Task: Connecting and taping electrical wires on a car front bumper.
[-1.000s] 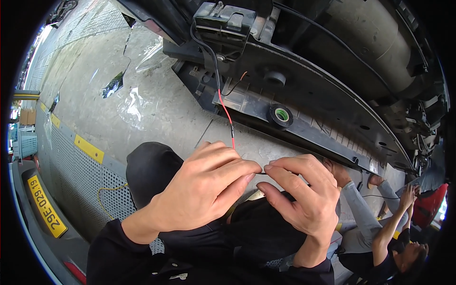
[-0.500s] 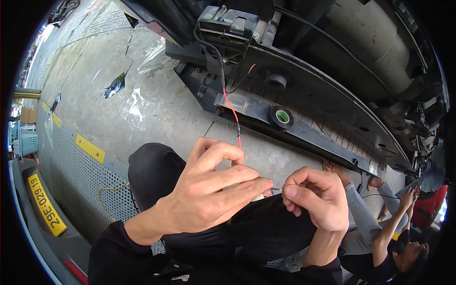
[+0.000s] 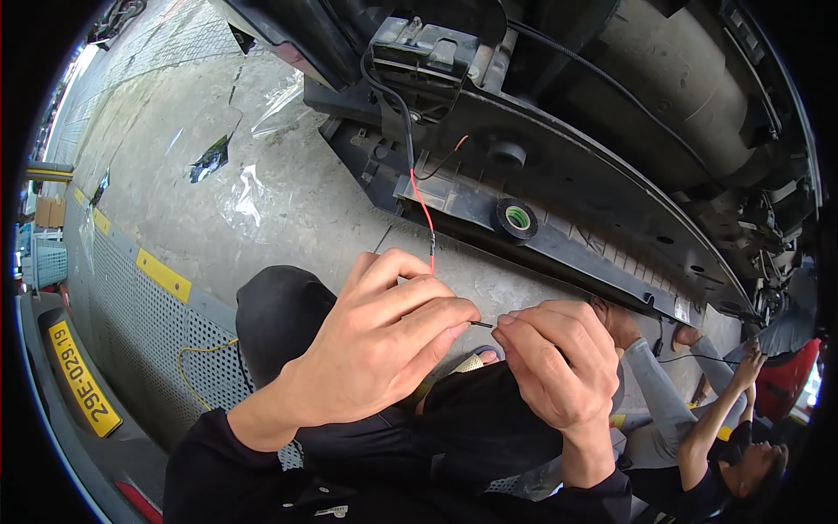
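Observation:
My left hand point(image 3: 380, 336) has its fingertips closed on a thin dark wire point(image 3: 481, 324). The wire spans a short gap to my right hand point(image 3: 554, 367), whose thumb and forefinger pinch it. A red wire point(image 3: 422, 201), spliced in dark wrapping, runs down from a black cable point(image 3: 407, 122) on the car part and disappears behind my left hand. A short black wire with a copper-coloured end point(image 3: 456, 150) hangs beside it. Above my hands, a roll of black tape point(image 3: 504, 225) with a green core rests on a black plastic panel point(image 3: 594, 258).
The dark car structure point(image 3: 567, 157) fills the upper right. A co-worker point(image 3: 698, 454) reclines at the right with hands raised to the car. At left are concrete floor point(image 3: 148, 148), clear film scraps point(image 3: 244, 196), perforated metal plating point(image 3: 140, 323) and another car's bumper point(image 3: 87, 454).
Since half a second ago my right hand has rolled over, knuckles upward, and moved up and left toward my left hand. My left fingers are more curled.

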A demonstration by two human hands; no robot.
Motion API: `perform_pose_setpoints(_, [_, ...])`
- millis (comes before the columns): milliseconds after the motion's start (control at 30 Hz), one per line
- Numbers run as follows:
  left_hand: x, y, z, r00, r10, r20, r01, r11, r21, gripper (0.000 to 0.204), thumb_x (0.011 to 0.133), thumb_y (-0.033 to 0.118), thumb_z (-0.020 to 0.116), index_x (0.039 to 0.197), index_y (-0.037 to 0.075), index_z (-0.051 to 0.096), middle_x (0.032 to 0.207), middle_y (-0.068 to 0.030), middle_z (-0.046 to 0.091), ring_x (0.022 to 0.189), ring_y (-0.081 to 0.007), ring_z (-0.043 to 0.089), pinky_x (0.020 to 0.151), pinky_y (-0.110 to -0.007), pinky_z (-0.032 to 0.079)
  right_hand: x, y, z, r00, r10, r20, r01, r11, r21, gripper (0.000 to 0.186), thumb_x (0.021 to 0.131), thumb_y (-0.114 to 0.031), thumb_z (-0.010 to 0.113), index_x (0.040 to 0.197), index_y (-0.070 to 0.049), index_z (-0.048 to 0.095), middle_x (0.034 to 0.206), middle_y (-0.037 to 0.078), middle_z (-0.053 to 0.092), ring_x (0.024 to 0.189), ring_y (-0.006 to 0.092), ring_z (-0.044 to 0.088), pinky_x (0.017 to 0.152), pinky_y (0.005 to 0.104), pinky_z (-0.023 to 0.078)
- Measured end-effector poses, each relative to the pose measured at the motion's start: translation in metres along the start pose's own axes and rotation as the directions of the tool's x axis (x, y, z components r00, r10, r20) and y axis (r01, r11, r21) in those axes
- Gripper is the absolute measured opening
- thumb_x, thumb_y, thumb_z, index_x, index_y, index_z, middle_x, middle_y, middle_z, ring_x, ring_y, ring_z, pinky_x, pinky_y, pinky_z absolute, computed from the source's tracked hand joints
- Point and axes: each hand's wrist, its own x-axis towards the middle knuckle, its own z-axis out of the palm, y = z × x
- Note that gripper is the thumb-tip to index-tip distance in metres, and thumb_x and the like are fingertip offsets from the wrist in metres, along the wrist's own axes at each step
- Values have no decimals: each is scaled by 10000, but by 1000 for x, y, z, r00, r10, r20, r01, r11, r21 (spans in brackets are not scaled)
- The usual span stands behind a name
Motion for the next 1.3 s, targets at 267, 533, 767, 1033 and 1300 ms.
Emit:
perform_pose_setpoints(267, [-2,-3,-1,996,42,-81,-47,997,-59,225,734,80,840,952,72,782,866,4,714,872,-204,591,798,-337,453,5,-21,-12,741,589,321,-661,560,500,66,889,-29,721,937,-1,684,797,59,658,634,153,600,548,250,459])
perform_pose_setpoints(533, [0,-8,2,996,20,-84,-27,996,-83,226,730,62,836,948,72,777,869,5,716,849,-195,598,764,-337,436,8,-18,-10,597,699,394,-680,180,711,241,934,-143,700,1091,36,662,934,116,662,738,148,611,573,269,489])
perform_pose_setpoints(767, [0,-5,0,998,10,-55,-15,995,-94,178,754,44,814,922,51,757,872,-7,713,845,-199,604,767,-337,439,13,-12,2,999,-44,16,45,998,-48,417,689,-24,845,1080,-17,699,948,105,664,772,234,651,616,320,537])
perform_pose_setpoints(1033, [-2,-8,-4,989,88,-120,-86,996,14,250,680,66,806,925,100,773,896,32,716,875,-203,572,795,-331,412,5,-26,-4,884,414,219,-463,843,275,105,877,-13,747,975,-10,710,822,98,700,642,176,650,541,262,492])
perform_pose_setpoints(1300, [-2,-13,-7,979,120,-165,-113,992,49,292,653,62,799,938,124,781,904,53,717,882,-202,551,803,-330,394,7,-17,-16,619,726,300,-659,272,701,274,893,-129,783,1061,72,703,921,174,738,709,186,695,640,283,576])
